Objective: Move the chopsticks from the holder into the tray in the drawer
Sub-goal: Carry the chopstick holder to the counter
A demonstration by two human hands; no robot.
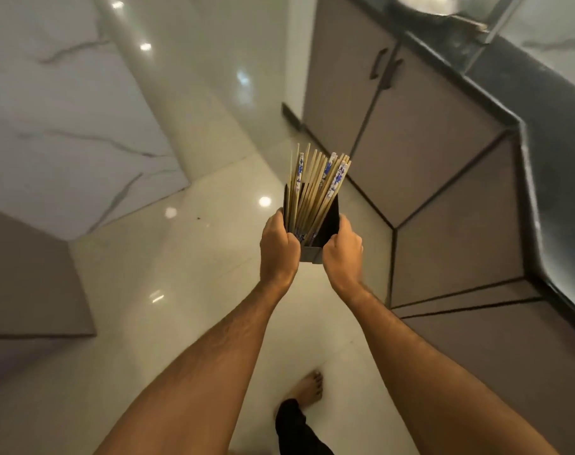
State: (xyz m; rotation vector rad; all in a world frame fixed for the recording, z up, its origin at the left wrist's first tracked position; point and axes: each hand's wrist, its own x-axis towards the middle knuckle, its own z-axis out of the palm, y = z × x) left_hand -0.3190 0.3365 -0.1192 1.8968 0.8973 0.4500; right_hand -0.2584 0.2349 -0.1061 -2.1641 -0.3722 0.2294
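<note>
A dark rectangular holder (331, 218) is held out in front of me over the floor, tilted away from me. It is full of several chopsticks (315, 182), mostly plain wood, a few white with blue patterns, fanning out of its top. My left hand (277, 244) grips the holder's left side and my right hand (343, 247) grips its right side. No drawer or tray is in view.
Grey cabinet doors (420, 152) with dark handles stand to the right under a dark countertop (555, 133). A glossy white tiled floor (167, 257) spreads below, with a marble wall at the left. My bare foot (309, 387) stands on the floor.
</note>
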